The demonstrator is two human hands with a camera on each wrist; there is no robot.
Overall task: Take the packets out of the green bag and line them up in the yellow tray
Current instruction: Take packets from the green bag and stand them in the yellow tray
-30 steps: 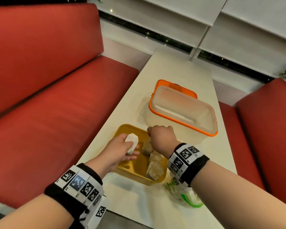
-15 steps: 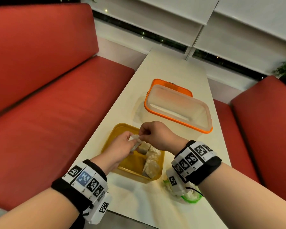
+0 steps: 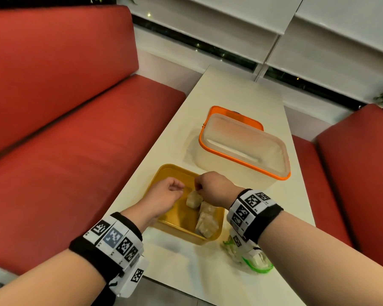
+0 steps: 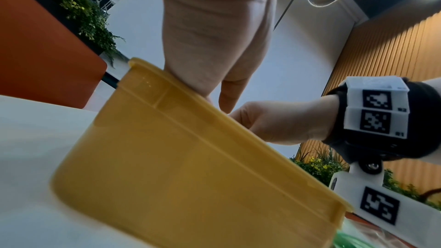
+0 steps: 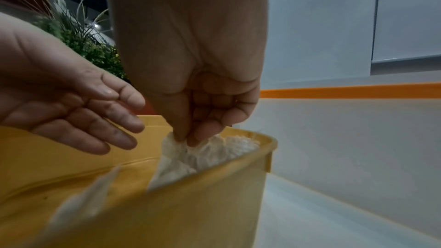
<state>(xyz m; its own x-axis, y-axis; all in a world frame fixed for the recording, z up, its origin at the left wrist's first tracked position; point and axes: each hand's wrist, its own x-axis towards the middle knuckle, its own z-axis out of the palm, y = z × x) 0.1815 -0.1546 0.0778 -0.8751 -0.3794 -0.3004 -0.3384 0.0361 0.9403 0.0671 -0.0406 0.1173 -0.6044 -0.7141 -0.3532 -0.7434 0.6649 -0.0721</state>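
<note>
The right hand [image 3: 212, 189] reaches down into the yellow plastic tray [image 3: 164, 173], thumb and forefinger pinching the top edge of a small pale, crumpled packet [image 3: 194, 199]; the right wrist view shows that pinch clearly, the packet [image 5: 205, 154] hanging just inside the tray's far wall. The left hand [image 3: 164, 195] hovers just beside it over the tray, its fingers [image 5: 114, 118] relaxed, nearly straight and holding nothing. Two more pale packets [image 3: 207, 221] lie along the tray's right side, nearer the person. The green-edged clear plastic bag [image 3: 252, 259] sits on the white counter [image 3: 230, 96] under the right wrist, just beside the tray's near corner; whether any packets are left in it cannot be told. A clear plastic tub with an orange rim [image 3: 243, 149] stands beyond the tray. The step in hand looks like setting this packet down at the far end of the row. The next move likely calls for lowering it flat against its neighbour, letting go, then returning to the bag
</note>
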